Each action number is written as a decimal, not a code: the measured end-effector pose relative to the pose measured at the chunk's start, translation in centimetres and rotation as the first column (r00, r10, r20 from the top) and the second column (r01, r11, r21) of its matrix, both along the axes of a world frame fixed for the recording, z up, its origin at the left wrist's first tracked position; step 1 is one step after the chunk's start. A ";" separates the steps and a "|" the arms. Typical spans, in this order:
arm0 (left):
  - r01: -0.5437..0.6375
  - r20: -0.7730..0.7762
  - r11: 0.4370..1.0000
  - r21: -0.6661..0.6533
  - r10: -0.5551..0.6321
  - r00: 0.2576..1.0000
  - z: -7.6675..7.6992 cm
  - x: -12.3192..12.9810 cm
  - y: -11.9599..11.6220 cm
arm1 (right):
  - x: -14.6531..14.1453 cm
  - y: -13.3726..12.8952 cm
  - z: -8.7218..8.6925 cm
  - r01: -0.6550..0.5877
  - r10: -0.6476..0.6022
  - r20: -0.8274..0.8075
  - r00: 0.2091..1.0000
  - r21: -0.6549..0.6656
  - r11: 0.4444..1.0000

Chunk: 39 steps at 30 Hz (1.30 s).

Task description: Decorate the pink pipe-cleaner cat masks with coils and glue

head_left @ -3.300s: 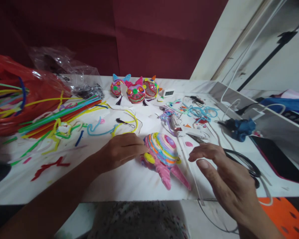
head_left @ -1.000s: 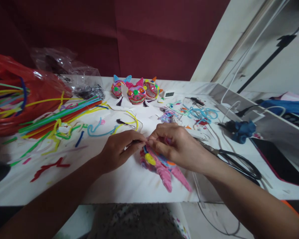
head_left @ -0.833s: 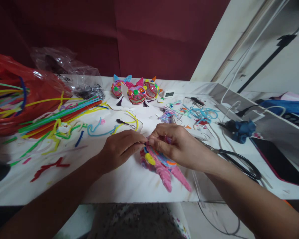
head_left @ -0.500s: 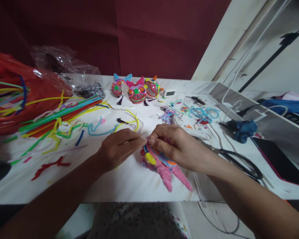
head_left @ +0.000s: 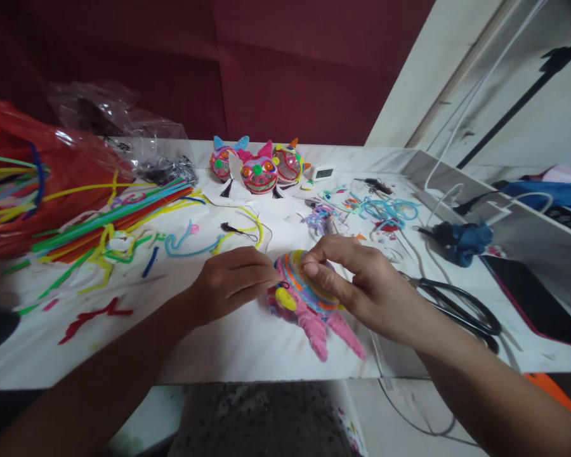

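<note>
A round pipe-cleaner animal-head ornament [head_left: 297,279] lies on the table, ringed in coloured stripes, with two pink pointed ears [head_left: 316,336] toward me and a yellow oval at its side. My left hand [head_left: 233,282] is closed at the ornament's left edge, fingertips pressed together. Beside those fingertips shows a small loop of thin dark cord [head_left: 283,285]; the rest of it is hidden. Over the striped face, my right hand [head_left: 356,279] holds thumb and forefinger in a pinch. What is between them, if anything, is too small to make out.
Three finished animal-head ornaments [head_left: 259,171] stand at the back by a small white digital display [head_left: 322,173]. Pipe cleaners [head_left: 109,219] and a red bag [head_left: 76,152] lie left. A black tassel [head_left: 235,230] lies mid-table. Black-handled scissors [head_left: 457,304] and a phone [head_left: 537,298] are right.
My right hand has moved right, away from my left fingertips, uncovering more of the striped face. The left hand stays at the ornament's edge. The view has shifted slightly.
</note>
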<state>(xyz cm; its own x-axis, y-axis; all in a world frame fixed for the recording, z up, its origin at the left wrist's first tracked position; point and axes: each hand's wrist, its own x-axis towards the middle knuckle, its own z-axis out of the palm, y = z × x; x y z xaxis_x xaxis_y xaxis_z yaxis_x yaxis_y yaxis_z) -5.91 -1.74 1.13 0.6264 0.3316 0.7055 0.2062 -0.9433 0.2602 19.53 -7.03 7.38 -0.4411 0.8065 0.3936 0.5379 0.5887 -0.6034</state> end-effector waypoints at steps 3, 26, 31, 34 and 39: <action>0.041 0.030 0.998 0.043 -0.042 0.999 -0.3 -0.1 0.4 | 0.2 -0.2 -0.2 0.000 0.000 0.008 1.000 0.006 1.000; 0.126 0.031 0.976 0.179 -0.133 0.991 -0.7 0.0 1.2 | 0.6 -0.3 -0.9 -0.041 0.034 0.054 0.998 0.128 0.991; 0.126 0.025 0.967 0.223 -0.135 0.991 -0.3 0.1 1.2 | 0.9 -0.6 -1.1 -0.101 0.067 0.150 0.986 0.238 0.966; 0.137 0.004 0.965 0.223 -0.141 0.990 0.2 0.2 0.9 | 0.8 -1.0 -0.9 -0.113 0.052 0.226 0.973 0.266 0.957; 0.121 -0.047 0.974 0.191 -0.114 0.992 1.0 0.2 0.3 | 0.5 -1.3 -0.7 -0.132 0.062 0.279 0.958 0.240 0.962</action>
